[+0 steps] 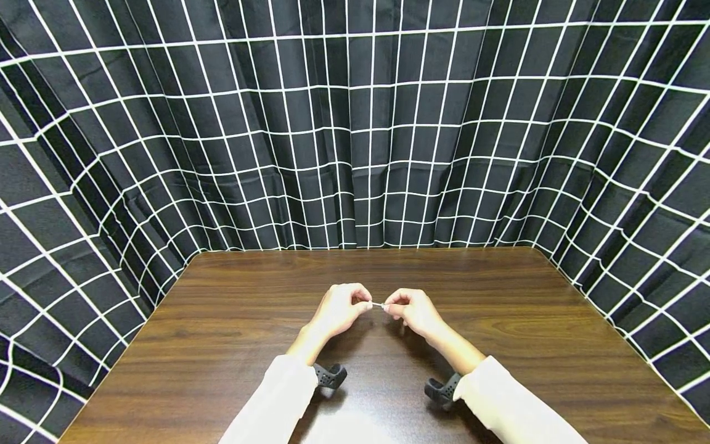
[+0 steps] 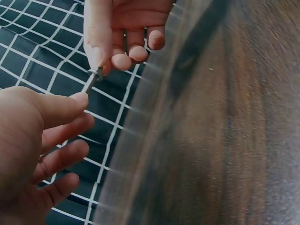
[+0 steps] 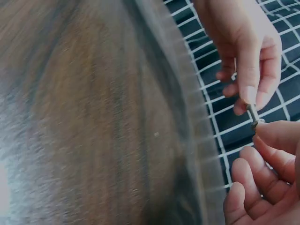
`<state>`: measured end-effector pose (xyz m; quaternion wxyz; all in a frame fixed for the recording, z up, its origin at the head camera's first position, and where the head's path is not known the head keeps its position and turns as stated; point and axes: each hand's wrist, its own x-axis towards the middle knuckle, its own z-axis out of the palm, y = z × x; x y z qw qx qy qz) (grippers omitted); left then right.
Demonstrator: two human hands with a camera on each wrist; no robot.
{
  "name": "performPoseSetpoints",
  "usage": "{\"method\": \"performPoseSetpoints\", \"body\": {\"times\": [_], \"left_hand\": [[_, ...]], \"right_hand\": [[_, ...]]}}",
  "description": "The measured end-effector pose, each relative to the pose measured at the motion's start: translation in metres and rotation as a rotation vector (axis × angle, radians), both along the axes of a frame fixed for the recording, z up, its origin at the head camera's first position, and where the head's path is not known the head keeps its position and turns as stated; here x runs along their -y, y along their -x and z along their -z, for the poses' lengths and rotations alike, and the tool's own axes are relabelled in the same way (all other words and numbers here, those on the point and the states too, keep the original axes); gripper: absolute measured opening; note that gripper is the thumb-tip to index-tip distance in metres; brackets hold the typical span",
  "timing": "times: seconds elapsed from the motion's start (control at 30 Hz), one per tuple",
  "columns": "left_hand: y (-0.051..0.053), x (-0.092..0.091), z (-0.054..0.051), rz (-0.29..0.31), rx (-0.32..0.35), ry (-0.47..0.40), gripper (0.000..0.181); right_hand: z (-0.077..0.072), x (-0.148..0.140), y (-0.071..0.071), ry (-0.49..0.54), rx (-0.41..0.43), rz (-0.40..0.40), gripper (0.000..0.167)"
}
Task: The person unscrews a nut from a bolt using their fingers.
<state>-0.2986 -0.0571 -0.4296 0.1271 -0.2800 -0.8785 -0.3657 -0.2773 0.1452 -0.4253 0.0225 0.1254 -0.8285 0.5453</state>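
Observation:
A small, thin metal bolt (image 1: 378, 304) is held between the two hands above the table. The left hand (image 1: 341, 308) pinches one end with thumb and forefinger; its other fingers are loosely bent, as the left wrist view shows. At the opposite end, the right hand (image 1: 415, 313) pinches the bolt between thumb and forefinger. The bare shaft (image 2: 89, 85) shows between the fingertips. Beside the right thumb sits a wider metal ring-like piece (image 2: 96, 72) around the shaft; whether it is a nut, a washer or the head, I cannot tell. Fingertips cover both ends.
Under the hands lies a brown wood-grain table (image 1: 249, 308). A black curtain with a white grid (image 1: 366, 142) surrounds its back and sides. Each wrist wears a dark band, a left band (image 1: 331, 375) and a right band (image 1: 442, 390). Light glares off the table's near edge.

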Motion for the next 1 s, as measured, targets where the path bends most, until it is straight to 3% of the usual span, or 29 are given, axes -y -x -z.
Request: {"method": "performPoseSetpoints", "body": {"times": [0.23,0.47,0.67,0.83,1.0], "left_hand": [[-0.002,0.001,-0.010,-0.003,-0.038,-0.084,0.008],[-0.002,0.003,-0.017,-0.006,-0.048,-0.256,0.009],[-0.005,0.004,-0.025,0.006,-0.065,-0.364,0.011],[-0.007,0.006,-0.030,0.004,-0.076,-0.429,0.011],[-0.009,0.009,-0.033,0.018,-0.032,-0.481,0.012]], "right_hand": [[-0.009,0.002,0.002,0.124,0.037,-0.011,0.014],[-0.017,0.009,0.000,0.307,0.090,-0.010,0.019],[-0.024,0.017,-0.006,0.423,0.109,0.040,0.013],[-0.031,0.024,-0.010,0.436,0.043,0.093,0.015],[-0.040,0.029,-0.013,0.395,-0.042,0.146,0.014]]}}
